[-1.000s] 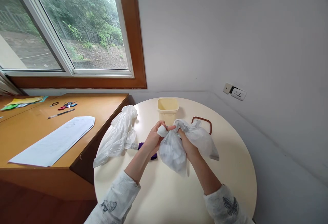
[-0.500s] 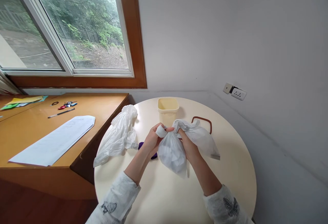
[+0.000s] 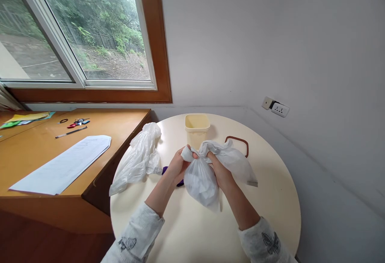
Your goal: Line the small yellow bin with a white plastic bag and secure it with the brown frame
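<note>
Table [image 3: 198, 235] is round, cream. Paper [image 3: 64, 164] at far left: writing too small for us to read. Our filled white bag [image 3: 201, 185] is over mid-table; contents pale, can't identify. Cream tub [image 3: 197, 135] behind it shows inner wall, bottom unclear. Left hand [image 3: 178, 164] and right hand [image 3: 221, 170] both grip the bag's bunched neck.

- We record the gathered bag [image 3: 201, 185] as translucent white.
- We find the loose bag [image 3: 140, 154] at left similarly white.
- We note both sleeves [image 3: 141, 226] pale grey, each printed with a dark winged motif [image 3: 128, 243].
- We log the tub [image 3: 197, 136] as pale yellow and the angular frame [image 3: 237, 138] as reddish brown.
- We observe deep purple on the partly hidden item [image 3: 180, 183].
- We list the round table [image 3: 276, 207] as cream, the desk [image 3: 123, 122] as orange-brown.
</note>
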Motion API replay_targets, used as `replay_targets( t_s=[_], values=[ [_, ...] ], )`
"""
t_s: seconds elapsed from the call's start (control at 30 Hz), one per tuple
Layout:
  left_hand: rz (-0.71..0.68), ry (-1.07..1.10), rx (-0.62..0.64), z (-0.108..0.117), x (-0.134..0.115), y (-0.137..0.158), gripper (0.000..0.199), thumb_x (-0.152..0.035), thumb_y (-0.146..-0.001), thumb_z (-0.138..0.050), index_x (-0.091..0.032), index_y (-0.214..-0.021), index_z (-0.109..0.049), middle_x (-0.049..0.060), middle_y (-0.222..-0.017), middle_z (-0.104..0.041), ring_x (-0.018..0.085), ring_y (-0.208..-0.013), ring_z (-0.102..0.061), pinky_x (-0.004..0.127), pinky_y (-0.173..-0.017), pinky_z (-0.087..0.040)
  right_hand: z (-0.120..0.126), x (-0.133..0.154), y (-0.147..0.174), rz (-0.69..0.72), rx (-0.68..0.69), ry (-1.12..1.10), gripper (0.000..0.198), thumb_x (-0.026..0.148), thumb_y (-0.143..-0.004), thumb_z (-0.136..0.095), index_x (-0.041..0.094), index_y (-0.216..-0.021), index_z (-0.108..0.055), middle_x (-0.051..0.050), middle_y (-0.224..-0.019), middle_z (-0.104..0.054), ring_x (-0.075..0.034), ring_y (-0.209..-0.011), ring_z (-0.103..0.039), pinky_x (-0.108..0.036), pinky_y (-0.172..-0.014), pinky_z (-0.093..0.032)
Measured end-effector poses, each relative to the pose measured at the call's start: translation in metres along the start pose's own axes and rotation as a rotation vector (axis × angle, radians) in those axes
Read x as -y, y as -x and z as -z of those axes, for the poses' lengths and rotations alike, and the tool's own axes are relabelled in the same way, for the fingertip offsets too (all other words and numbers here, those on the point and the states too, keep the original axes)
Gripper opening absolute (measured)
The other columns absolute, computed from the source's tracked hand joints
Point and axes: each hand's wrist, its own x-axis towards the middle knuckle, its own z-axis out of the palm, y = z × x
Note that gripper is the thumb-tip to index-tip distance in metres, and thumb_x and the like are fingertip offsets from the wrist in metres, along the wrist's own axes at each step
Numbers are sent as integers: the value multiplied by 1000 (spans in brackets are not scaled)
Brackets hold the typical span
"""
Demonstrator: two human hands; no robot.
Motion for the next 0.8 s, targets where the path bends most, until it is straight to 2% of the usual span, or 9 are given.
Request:
replay_targets(
  t_s=[0.27,0.43,0.53,0.8],
  values=[
    [42,48,-62,1,-1,0,29,-39,-72,-65,-12,-63,-64,5,-59,-65,18,-68,-62,29,-70,-48,4,-6,-5,9,26,-15,42,44,-67,-64,23,-104,-62,-4,-103,-67,-24,-79,-66,-32,-60,-52],
    [99,-17,-24,3,-2,2,29,-39,-73,-65,-11,-80,-70,9,-75,-69,23,-82,-62,33,-79,-46,5,-3,-4,24,39,-1,41,44,-68,-64,24,-103,-63,-3,-105,-66,-25,-88,-64,-32,-65,-53],
    [100,-66,23,2,-1,3,34,-40,-74,-63,-10,-87,-70,12,-84,-70,25,-90,-60,35,-83,-44,5,-2,-2,0,70,-11,40,46,-68,-62,24,-102,-64,-3,-100,-68,-25,-85,-65,-33,-65,-52],
    [30,-219,30,-2,3,4,29,-40,-70,-66,-13,-77,-73,13,-94,-68,28,-100,-57,33,-85,-42,6,0,-5,-4,83,-52,35,50,-68,-60,20,-87,-66,-5,-87,-70,-24,-78,-65,-31,-62,-51]
  ],
)
